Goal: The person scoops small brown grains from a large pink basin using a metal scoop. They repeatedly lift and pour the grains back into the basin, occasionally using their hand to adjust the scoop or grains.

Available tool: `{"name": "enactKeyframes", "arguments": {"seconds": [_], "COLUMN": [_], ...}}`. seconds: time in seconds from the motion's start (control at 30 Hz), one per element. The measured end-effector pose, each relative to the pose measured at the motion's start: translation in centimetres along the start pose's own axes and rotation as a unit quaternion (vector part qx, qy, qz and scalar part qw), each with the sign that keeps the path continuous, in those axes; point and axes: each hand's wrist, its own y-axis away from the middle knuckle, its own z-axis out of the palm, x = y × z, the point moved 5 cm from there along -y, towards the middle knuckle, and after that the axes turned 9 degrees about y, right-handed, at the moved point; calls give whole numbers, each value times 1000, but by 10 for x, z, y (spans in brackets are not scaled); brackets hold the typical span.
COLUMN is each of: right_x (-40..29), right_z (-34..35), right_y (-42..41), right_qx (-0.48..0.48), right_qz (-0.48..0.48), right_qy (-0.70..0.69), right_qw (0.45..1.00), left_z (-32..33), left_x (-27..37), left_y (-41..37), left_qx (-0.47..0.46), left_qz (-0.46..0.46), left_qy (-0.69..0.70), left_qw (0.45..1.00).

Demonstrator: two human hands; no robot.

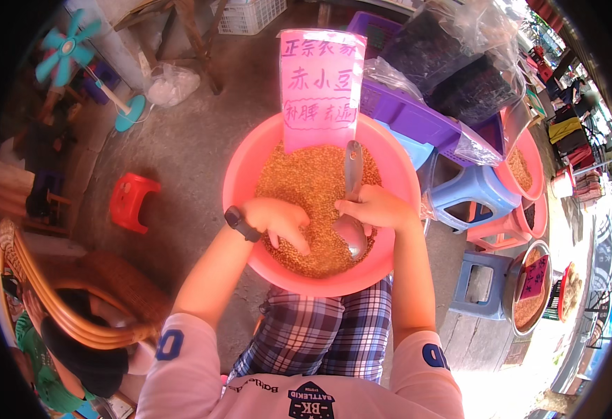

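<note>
A wide pink plastic basin [405, 152] rests at my knees, partly filled with small yellow-brown grains or beans [306, 167]. My left hand [280, 222], with a dark watch on its wrist, is over the left part of the grains, fingers spread and pointing down at them. In my right hand [371, 207] is a metal scoop [354, 165]; its handle points away from me and its bowl lies on the grains near me. A pink sign [321, 89] with handwriting stands upright at the basin's far side.
Purple crates [411, 110] with dark plastic-wrapped goods stand beyond on the right, near a blue stool [473, 196]. A metal bowl [513, 293] of grain sits further right. On the left are a red stool [133, 201], a teal fan [128, 112], and a person beside a rattan chair [75, 324].
</note>
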Motion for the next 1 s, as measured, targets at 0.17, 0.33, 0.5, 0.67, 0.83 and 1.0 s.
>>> {"name": "enactKeyframes", "arguments": {"seconds": [0.17,0.33,0.5,0.67,0.83,1.0], "right_x": [-7,-7,-14,-16,-13,-5], "right_z": [11,13,23,23,5,-21], "right_y": [1,6,0,-5,-1,1], "right_qx": [-76,-139,-176,-160,-79,159], "right_qz": [-37,-30,-79,-51,-57,-52], "right_qy": [-38,-71,-160,-215,-258,-313], "right_qw": [996,987,968,962,961,935], "left_z": [6,12,17,17,1,-31], "left_x": [-9,6,-8,2,24,14], "left_y": [-8,-7,-26,-27,-1,-2], "left_qx": [-38,-84,-81,-76,33,334], "left_qz": [2,-16,36,71,117,333], "left_qy": [-24,-107,-157,-133,115,124], "left_qw": [999,991,984,986,986,873]}}
